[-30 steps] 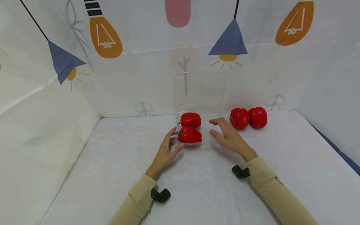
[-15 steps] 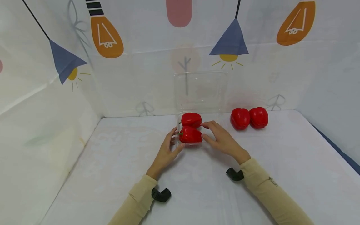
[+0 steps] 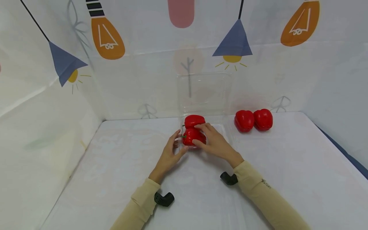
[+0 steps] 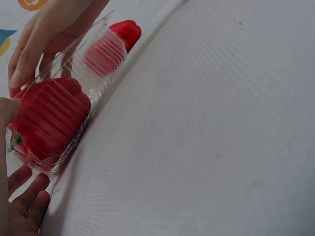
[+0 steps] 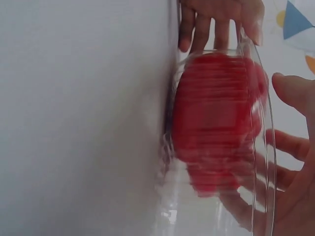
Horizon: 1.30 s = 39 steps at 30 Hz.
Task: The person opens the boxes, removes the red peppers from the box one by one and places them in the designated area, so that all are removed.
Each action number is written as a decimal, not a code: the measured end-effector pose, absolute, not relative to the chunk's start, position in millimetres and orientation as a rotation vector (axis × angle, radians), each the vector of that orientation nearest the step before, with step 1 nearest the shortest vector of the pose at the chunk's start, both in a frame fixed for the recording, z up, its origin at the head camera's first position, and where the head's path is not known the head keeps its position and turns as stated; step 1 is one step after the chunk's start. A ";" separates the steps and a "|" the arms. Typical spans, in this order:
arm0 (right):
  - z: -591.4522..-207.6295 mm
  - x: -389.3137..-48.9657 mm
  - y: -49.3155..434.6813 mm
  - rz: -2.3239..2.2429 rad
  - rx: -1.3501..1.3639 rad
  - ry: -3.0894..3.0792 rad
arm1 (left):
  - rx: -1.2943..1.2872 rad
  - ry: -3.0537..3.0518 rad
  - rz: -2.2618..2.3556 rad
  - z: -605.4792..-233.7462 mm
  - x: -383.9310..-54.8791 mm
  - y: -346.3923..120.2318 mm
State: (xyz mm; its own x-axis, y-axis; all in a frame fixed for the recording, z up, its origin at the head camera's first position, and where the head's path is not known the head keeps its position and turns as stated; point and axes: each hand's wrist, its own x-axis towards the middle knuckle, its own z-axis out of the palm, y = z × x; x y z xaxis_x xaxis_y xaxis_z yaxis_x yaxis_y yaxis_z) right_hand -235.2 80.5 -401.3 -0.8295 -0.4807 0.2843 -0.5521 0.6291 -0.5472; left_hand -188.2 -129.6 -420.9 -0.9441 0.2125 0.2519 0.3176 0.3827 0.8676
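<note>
A clear plastic clamshell box (image 3: 219,128) stands on the table with its lid (image 3: 214,94) raised at the back. Two red bell peppers lie in its left half, a rear pepper (image 3: 193,120) and a front pepper (image 3: 188,134) with a green stem. My left hand (image 3: 167,157) rests against the box's left end, fingers spread along the side and thumb at the front corner. Over the front pepper reaches my right hand (image 3: 216,144), its thumb on the near side and fingers on the far side. In the right wrist view that thumb (image 5: 290,91) stays apart from the pepper.
Two more red bell peppers, one left (image 3: 244,121) and one right (image 3: 263,119), sit side by side on the table right of the box. A white curtain (image 3: 138,86) with printed lamps hangs behind the table (image 3: 129,143).
My right hand has moved left from beside the box, across its right half, to over the front pepper. The left hand and the peppers have stayed in place.
</note>
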 end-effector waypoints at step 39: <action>-406.6 -234.9 61.1 1.021 0.669 -2.701 | -0.486 -2.489 -1.592 -457.9 -208.4 -134.2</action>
State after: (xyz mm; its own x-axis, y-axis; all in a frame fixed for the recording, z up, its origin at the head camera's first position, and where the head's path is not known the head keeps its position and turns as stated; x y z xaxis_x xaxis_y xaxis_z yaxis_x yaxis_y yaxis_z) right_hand -234.9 61.1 -406.6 -0.8830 -0.3474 0.3155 -0.4692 0.6635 -0.5828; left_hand -208.4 -134.2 -457.9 -0.9368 0.1907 0.2933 0.3463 0.3853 0.8554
